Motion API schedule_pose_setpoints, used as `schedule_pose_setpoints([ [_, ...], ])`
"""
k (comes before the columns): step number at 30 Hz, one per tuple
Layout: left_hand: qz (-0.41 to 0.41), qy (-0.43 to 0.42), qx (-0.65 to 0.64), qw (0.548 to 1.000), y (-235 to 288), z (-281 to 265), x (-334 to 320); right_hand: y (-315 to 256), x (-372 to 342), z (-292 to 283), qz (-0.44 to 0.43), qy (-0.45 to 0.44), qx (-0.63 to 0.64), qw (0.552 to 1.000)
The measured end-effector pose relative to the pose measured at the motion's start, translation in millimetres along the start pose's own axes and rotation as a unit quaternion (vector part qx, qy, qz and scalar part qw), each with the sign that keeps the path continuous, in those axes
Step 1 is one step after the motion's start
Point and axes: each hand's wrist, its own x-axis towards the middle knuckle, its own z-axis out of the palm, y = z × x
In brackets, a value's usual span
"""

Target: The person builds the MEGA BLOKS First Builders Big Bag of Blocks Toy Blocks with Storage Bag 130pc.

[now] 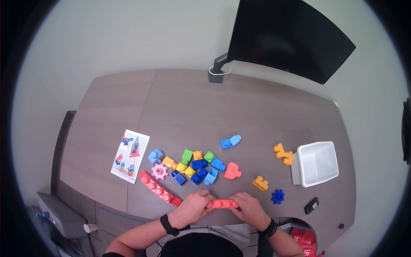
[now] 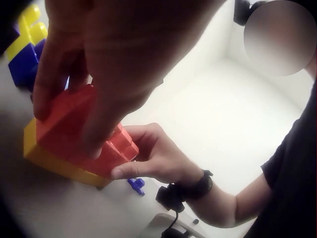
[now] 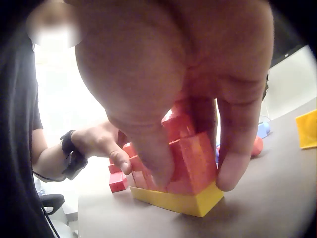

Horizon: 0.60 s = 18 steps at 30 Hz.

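At the table's front edge, both hands hold a long red toy block [image 1: 222,204] with a row of studs, one hand at each end. My left hand [image 1: 197,206] grips its left end, fingers on one side and thumb on the other. My right hand [image 1: 249,208] pinches the right end in the same way. Beneath the red block sits a yellow block [image 3: 198,203], seen in both wrist views, its lower edge close over the table. A second long red block [image 1: 160,189] lies slantwise left of my left hand.
Several blue, green and yellow blocks and a pink gear [image 1: 159,171] lie beyond my left hand. A printed picture sheet [image 1: 130,156] is at left. To the right are a blue gear [image 1: 278,196], orange blocks [image 1: 260,183], a white bin [image 1: 302,167] and a black device [image 1: 311,206].
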Motion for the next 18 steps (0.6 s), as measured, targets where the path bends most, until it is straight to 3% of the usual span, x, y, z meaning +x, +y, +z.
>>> schedule_pose_setpoints([
  [4,0.018,0.020,-0.019,0.999,-7.0,5.9,-1.6,2.9,2.9,-1.6,-0.019,-0.010,-0.011,1.000],
  [18,0.014,-0.026,-0.025,0.999,-5.1,-3.7,10.3,-1.3,6.5,-2.0,-0.007,-0.054,-0.048,0.997],
])
